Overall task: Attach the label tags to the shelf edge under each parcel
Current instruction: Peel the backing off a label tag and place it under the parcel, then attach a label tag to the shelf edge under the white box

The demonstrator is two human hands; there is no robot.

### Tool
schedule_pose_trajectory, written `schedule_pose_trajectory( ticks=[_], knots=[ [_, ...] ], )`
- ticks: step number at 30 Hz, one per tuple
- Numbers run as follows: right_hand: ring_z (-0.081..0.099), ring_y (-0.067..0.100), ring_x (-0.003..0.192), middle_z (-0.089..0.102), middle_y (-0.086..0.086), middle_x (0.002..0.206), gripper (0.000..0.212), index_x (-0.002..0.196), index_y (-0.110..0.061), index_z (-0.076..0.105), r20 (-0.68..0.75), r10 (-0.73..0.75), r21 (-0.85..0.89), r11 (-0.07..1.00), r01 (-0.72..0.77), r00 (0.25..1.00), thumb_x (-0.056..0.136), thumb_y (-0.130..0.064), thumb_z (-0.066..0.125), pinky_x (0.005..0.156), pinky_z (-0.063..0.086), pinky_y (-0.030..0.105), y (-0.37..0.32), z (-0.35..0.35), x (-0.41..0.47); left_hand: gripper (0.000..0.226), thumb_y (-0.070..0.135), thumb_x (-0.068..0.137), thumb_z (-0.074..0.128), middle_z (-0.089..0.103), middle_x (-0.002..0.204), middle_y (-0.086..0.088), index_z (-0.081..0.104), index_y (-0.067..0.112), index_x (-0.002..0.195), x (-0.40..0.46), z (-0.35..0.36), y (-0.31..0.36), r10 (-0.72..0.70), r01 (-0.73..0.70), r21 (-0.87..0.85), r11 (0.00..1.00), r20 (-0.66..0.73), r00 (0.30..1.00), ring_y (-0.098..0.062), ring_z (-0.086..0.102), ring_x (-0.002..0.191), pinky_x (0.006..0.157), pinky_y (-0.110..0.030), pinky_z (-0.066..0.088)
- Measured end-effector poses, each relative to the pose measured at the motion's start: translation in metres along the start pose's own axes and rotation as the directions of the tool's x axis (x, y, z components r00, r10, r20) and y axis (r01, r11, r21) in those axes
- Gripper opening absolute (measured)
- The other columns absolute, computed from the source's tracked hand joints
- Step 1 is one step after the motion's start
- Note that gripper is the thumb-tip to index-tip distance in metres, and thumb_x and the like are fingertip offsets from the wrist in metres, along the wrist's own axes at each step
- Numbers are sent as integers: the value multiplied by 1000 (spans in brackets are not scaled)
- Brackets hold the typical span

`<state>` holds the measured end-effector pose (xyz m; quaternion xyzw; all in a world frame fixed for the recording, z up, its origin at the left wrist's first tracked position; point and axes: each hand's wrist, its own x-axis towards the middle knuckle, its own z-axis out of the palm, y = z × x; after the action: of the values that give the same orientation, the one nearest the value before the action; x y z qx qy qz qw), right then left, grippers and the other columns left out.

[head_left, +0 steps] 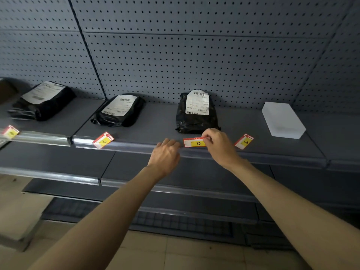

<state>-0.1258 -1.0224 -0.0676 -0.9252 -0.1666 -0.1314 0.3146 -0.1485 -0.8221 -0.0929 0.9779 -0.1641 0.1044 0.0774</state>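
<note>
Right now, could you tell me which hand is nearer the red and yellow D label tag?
Right. The right hand pinches the red and yellow D label tag at its right end; the left hand rests just left, apart.

Behind my work I see a grey pegboard wall (pixel 194 61), lower shelves (pixel 58 158) (bare metal), and a tiled floor (pixel 175 254).
</note>
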Motion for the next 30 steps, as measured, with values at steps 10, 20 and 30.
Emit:
schedule_pose_trajectory(
  ticks=[10,20,30],
  knots=[
    [57,15,78,60,3,91,11,89,-10,60,-18,-20,-47,999,19,1000,96,-11,51,64,47,28,-5,7,-3,37,21,95,44,59,126,-4,58,14,129,-5,4,1,43,-42,28,999,-40,998,-22,51,115,98,-36,44],
    [57,27,74,56,9,95,18,96,-4,64,109,-63,-217,972,85,992,98,-6,46,61,41,35,-15,18,1,35,18,91,48,59,120,-3,61,15,123,-13,6,-4,36,-37,-18,999,-46,998,-23,51,109,95,-36,45],
    [63,21,83,55,3,108,28,118,-12,56,73,-8,-255,967,27,997,96,-29,54,66,51,33,-16,-8,0,29,26,93,48,60,117,-8,58,11,116,8,-22,-1,2,0,-52,999,32,999,-25,53,110,93,-39,47]
  ],
)
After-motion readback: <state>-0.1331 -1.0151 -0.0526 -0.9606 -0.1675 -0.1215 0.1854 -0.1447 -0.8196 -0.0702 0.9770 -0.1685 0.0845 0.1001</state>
